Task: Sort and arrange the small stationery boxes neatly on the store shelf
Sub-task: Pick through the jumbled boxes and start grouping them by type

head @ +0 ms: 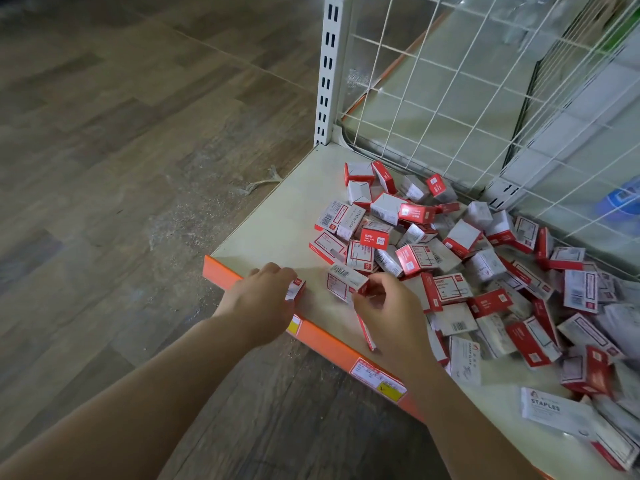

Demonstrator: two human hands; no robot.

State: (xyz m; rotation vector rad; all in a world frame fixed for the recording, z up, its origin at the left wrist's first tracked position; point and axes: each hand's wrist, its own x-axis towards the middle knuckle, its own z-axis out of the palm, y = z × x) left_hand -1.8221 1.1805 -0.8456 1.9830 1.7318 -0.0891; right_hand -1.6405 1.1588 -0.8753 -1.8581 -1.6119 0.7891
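Note:
Several small red-and-white stationery boxes lie in a loose heap (pixel 450 258) across the pale shelf board (pixel 277 223). My left hand (pixel 259 299) sits at the shelf's front edge, fingers curled round one small box (pixel 296 289). My right hand (pixel 388 306) pinches another red-and-white box (pixel 344 282), tilted just above the board. A thin red box (pixel 366 332) lies under my right hand near the edge.
The shelf has an orange front strip (pixel 332 344) with price labels (pixel 377 379). A white wire grid (pixel 485 98) forms the back, with a slotted upright post (pixel 327 71) at the left corner. A white box marked STAPLES (pixel 550 408) lies at right. Wood-pattern floor (pixel 121 150) surrounds.

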